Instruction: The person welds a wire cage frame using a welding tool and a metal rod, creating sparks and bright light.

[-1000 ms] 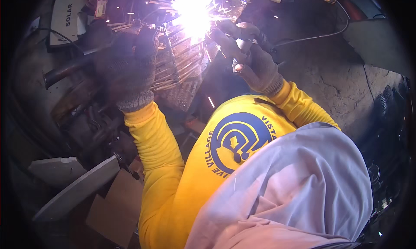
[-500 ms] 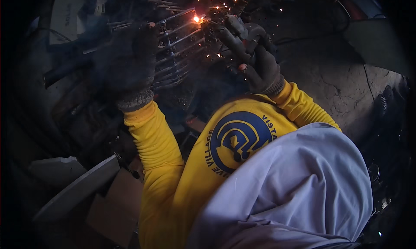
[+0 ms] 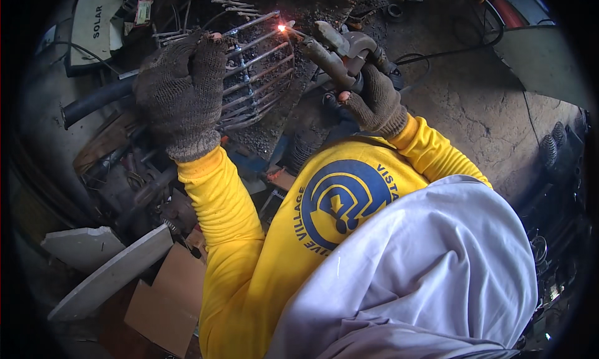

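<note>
Yellow sleeve point(image 3: 218, 215), brown knitted glove point(image 3: 181, 97) (dusty grey), blue emblem point(image 3: 343, 203).

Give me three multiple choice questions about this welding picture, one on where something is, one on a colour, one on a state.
1. Where does the left hand rest?
A. on the metal rod grate
B. on the cardboard box
C. on the grey slab

2. What colour are the sleeves?
A. red
B. yellow
C. green

3. What shows at the tip of the welding holder in the right hand?
A. a small orange glow
B. a large white flare filling the view
C. nothing lit

Answers: 1 A, the gloved hand lies on the grate's left end. 2 B, both arms are in yellow. 3 A, only a small glowing point sits where the tip meets a rod.
</note>
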Available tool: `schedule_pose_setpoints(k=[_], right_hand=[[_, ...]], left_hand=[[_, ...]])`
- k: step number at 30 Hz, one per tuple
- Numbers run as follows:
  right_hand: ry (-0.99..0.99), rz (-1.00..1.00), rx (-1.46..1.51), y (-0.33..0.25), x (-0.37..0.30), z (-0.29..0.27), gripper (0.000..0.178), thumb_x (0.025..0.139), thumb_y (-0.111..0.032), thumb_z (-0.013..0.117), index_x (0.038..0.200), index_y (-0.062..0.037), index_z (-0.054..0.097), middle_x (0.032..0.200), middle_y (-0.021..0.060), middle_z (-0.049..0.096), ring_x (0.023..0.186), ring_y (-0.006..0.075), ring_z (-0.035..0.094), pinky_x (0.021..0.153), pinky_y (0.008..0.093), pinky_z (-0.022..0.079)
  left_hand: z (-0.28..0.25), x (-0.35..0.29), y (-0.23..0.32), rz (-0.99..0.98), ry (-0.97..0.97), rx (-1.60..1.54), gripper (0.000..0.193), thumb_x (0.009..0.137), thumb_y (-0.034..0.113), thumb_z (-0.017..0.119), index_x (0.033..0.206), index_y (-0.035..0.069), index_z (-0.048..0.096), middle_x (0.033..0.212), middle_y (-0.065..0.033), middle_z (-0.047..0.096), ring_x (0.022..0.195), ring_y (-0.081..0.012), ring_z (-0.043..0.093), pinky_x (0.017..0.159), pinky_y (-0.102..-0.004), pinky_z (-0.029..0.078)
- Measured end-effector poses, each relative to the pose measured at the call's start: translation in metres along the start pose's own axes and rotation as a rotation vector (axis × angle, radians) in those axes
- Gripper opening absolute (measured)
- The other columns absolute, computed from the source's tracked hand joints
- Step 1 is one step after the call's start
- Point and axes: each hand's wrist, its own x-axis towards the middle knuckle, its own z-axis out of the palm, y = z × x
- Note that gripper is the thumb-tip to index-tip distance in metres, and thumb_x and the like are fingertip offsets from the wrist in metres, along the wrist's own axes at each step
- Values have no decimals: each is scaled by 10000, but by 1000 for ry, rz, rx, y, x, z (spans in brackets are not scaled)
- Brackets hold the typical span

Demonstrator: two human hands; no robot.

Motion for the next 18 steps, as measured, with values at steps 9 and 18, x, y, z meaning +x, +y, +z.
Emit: schedule_pose_setpoints(k=[9,18], right_hand=[[13,-38,27,2,3,2,588,839,-452,738,1130,27,561,920,227,655,828,379,666,733,400,518],[17,-150,197,8,6,13,217,907,-168,677,1091,-55,653,1035,99,644,935,255,647,823,350,515]], left_hand=[[7,1,-8,138,130,19,256,875,372,731,871,117,751,735,-69,706,653,-237,675,643,-345,523],[24,-48,-76,356,197,930,322,959,226,571,1192,4,583,1057,-97,647,907,-187,653,782,-302,551]])
